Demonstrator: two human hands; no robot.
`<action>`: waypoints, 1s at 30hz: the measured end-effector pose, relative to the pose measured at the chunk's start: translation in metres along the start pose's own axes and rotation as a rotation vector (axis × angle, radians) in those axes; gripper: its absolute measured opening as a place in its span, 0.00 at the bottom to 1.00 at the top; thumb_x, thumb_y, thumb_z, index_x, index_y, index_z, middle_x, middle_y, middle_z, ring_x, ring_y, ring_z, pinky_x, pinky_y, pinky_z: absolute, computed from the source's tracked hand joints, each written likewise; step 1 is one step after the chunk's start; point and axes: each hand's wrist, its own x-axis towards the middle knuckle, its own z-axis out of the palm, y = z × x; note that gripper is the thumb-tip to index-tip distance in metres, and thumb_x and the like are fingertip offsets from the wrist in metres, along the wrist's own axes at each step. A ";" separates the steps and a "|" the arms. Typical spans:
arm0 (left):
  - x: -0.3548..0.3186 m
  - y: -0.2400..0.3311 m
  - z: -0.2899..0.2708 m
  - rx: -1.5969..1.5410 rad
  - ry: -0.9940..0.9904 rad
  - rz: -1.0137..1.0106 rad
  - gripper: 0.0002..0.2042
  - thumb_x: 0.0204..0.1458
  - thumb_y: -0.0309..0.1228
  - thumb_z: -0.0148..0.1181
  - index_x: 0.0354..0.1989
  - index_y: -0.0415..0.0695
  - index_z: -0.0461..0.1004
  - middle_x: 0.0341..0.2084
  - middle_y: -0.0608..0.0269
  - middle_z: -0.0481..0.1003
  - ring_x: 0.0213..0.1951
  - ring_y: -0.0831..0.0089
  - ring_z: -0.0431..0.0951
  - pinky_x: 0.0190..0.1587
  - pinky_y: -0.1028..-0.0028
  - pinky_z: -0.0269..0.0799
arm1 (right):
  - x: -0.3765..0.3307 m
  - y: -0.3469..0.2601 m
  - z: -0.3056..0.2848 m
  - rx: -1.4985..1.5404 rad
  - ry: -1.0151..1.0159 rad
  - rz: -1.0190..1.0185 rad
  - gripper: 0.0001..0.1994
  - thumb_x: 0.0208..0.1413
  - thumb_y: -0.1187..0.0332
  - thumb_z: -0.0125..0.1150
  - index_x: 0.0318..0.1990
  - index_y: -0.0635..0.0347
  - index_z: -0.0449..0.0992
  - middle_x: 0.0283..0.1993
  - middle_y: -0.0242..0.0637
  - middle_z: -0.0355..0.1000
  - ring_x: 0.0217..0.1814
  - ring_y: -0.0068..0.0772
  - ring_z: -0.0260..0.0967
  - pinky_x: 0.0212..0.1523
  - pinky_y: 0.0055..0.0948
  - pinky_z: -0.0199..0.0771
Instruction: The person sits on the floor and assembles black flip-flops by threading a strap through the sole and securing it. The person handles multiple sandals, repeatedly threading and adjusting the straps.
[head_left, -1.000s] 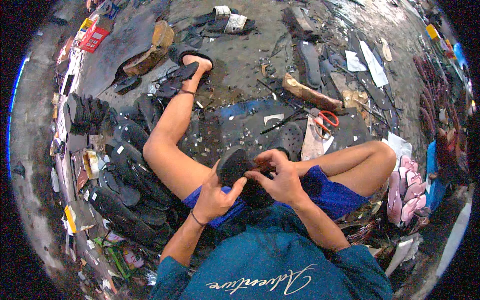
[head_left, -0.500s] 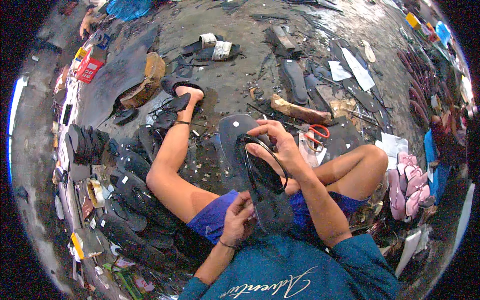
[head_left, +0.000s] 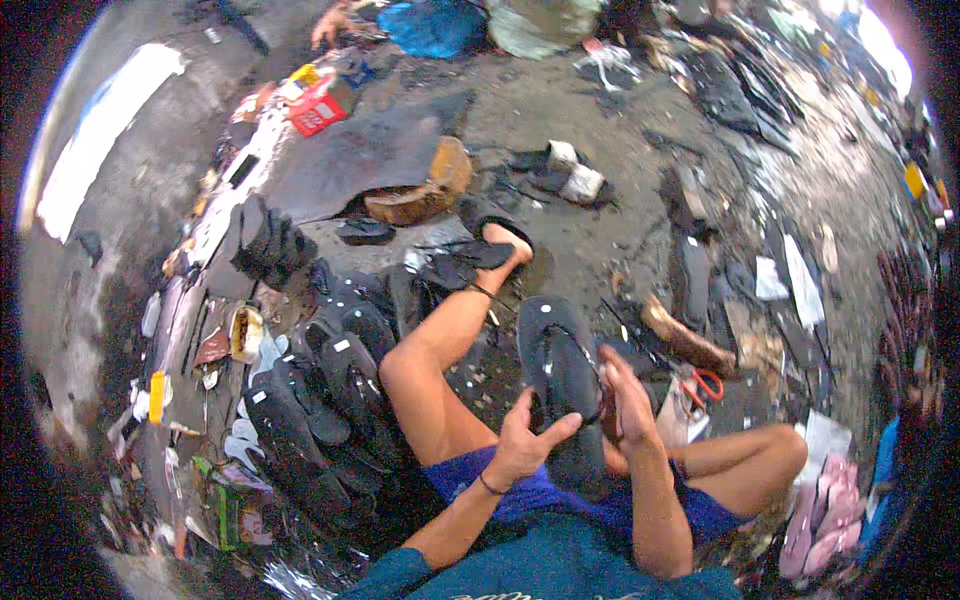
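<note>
A black flip-flop (head_left: pixel 550 345) with a dark strap stands tilted in front of me, a small white dot near its toe end. My left hand (head_left: pixel 525 442) is closed on its left edge, the thumb lying across the footbed and the fingers partly hidden. At the flip-flop's right side, my right hand (head_left: pixel 630 405) is held with its fingers stretched out, close against the strap and edge. Motion blur hides whether that palm touches it. Red-handled scissors (head_left: pixel 703 386) lie on the ground to the right of this hand.
Many black flip-flops (head_left: pixel 330 400) are piled to my left. Pink sandals (head_left: pixel 825 520) sit beyond my right knee. A wooden piece (head_left: pixel 688 335) and white paper scraps (head_left: pixel 803 280) lie ahead to the right. White-strapped slides (head_left: pixel 565 177) and a dark sheet (head_left: pixel 360 165) are farther off.
The view has swung left. My right hand has let go of the strap and straightened its fingers beside the flip-flop. My left hand has moved onto its edge, and the strap now sits flatter.
</note>
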 end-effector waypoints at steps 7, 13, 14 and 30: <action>0.015 -0.017 -0.021 -0.248 -0.008 -0.027 0.25 0.53 0.28 0.69 0.57 0.35 0.65 0.47 0.60 0.76 0.47 0.74 0.77 0.53 0.72 0.73 | 0.004 0.066 -0.046 -0.099 -0.310 0.225 0.11 0.61 0.65 0.60 0.49 0.55 0.76 0.33 0.22 0.72 0.32 0.17 0.67 0.33 0.21 0.69; 0.028 -0.007 -0.031 -0.243 0.048 0.053 0.23 0.55 0.25 0.65 0.57 0.37 0.64 0.47 0.60 0.76 0.47 0.74 0.77 0.52 0.72 0.74 | 0.026 0.048 -0.030 -0.347 -0.291 0.241 0.13 0.65 0.71 0.52 0.54 0.63 0.73 0.47 0.31 0.77 0.45 0.24 0.75 0.49 0.26 0.74; 0.032 -0.007 -0.036 -0.196 0.090 0.094 0.22 0.55 0.25 0.65 0.57 0.37 0.64 0.47 0.60 0.76 0.46 0.73 0.77 0.52 0.71 0.74 | 0.026 0.038 -0.009 -0.327 -0.306 0.241 0.13 0.66 0.70 0.50 0.55 0.63 0.73 0.48 0.30 0.76 0.45 0.22 0.73 0.49 0.24 0.73; 0.153 0.038 -0.173 0.948 0.588 0.388 0.41 0.50 0.36 0.70 0.69 0.33 0.54 0.67 0.41 0.59 0.68 0.51 0.60 0.70 0.61 0.52 | 0.239 -0.062 -0.183 -1.722 0.794 -0.307 0.24 0.53 0.57 0.64 0.53 0.63 0.70 0.53 0.53 0.68 0.58 0.57 0.67 0.56 0.46 0.72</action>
